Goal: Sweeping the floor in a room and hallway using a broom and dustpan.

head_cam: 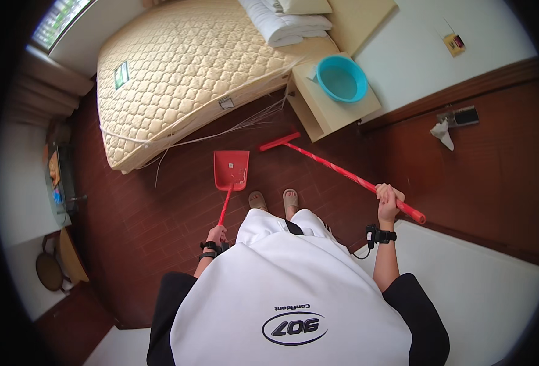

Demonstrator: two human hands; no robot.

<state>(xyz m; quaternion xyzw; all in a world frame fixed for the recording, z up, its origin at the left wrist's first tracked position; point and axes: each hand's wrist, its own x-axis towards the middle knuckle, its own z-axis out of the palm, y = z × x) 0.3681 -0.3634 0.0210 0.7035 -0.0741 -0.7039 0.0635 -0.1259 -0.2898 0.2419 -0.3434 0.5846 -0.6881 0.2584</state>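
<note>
My left hand (217,234) grips the thin handle of a red long-handled dustpan (223,169). Its pan is at floor level, ahead and left of my feet, with small pale debris and a little label inside. In my right hand (388,201) is the red patterned pole of a broom or squeegee (331,166), held near its upper end. The pole slants down and leftward to a narrow red crossbar head (279,142) between the pan and the nightstand. Whether bristles or a blade sit under that head cannot be seen. Pan and head are apart.
A quilted mattress (182,68) on the bed trails loose plastic wrap (233,130) towards the floor (159,219). A blue basin (342,78) stands on the nightstand (317,112). On the right is a brown door (493,169); at left, a glass table (68,183).
</note>
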